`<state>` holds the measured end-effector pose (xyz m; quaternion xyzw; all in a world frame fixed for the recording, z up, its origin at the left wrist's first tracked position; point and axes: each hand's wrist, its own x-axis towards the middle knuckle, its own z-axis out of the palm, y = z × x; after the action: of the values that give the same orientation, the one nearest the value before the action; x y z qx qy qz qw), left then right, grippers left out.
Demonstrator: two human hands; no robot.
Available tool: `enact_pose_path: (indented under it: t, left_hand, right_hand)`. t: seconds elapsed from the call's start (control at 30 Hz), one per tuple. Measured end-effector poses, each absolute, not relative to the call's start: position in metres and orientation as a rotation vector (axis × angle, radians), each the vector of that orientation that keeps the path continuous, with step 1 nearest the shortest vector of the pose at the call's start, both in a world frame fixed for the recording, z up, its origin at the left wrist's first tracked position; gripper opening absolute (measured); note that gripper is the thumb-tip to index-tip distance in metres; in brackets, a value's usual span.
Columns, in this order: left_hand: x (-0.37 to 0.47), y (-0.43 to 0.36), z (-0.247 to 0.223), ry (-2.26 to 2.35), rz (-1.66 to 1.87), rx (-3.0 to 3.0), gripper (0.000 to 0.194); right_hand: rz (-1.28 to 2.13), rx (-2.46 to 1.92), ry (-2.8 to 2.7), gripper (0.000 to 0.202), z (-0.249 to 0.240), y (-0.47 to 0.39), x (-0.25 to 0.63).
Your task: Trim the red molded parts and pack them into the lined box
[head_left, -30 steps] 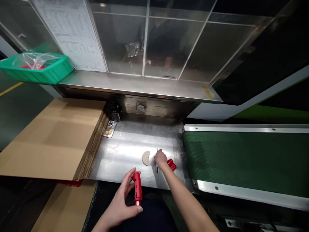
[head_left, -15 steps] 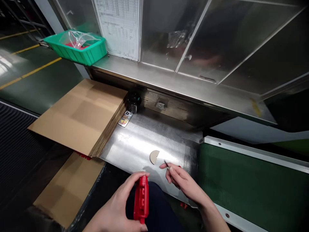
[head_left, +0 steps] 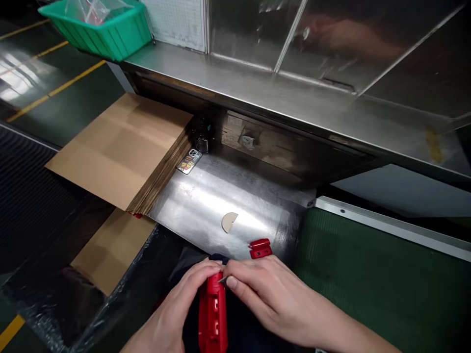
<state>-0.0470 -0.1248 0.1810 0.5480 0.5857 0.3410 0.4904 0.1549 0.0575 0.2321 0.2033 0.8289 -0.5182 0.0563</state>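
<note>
My left hand (head_left: 180,299) is wrapped around a red plastic part (head_left: 213,314) with small openings along its face, held upright over my lap. Pinched between the thumb and finger of my right hand (head_left: 268,291) is a small blade (head_left: 222,280); its dark tip meets the upper end of the red part. Most of the blade is hidden by my fingers. Just beyond my right hand, a second red plastic piece (head_left: 260,248) lies on the metal table (head_left: 206,196). A pale half-round disc (head_left: 229,222) rests farther in on the same surface.
Stacked cardboard sheets (head_left: 121,147) stand at the left, beside a phone (head_left: 189,161) and a dark glossy container (head_left: 202,136). A green conveyor belt (head_left: 375,279) borders the right. On the metal ledge (head_left: 228,78) sits a green bin (head_left: 106,34) holding a plastic bag.
My right hand has come left and down, bringing the blade against the top of the red part. The red piece on the table is now uncovered. The view has shifted downward.
</note>
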Motion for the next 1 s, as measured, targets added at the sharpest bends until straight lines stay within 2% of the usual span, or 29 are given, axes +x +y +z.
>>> enact_pose_path:
  t: [0.27,0.53,1.0]
  left_hand:
    - [-0.023,-0.115,0.182,1.458,0.871,1.278,0.118]
    - [-0.014,-0.103,0.188,1.447,0.923,1.256,0.111]
    - [-0.018,-0.1,0.186,1.394,0.894,1.364,0.107]
  right_hand:
    - [-1.459,0.492,2.578,0.03,0.23,0.073,0.167]
    - [-1.417,0.461,2.655,0.026,0.223,0.079,0.176]
    - [-1.304,0.575,2.673,0.021,0.225,0.065,0.181]
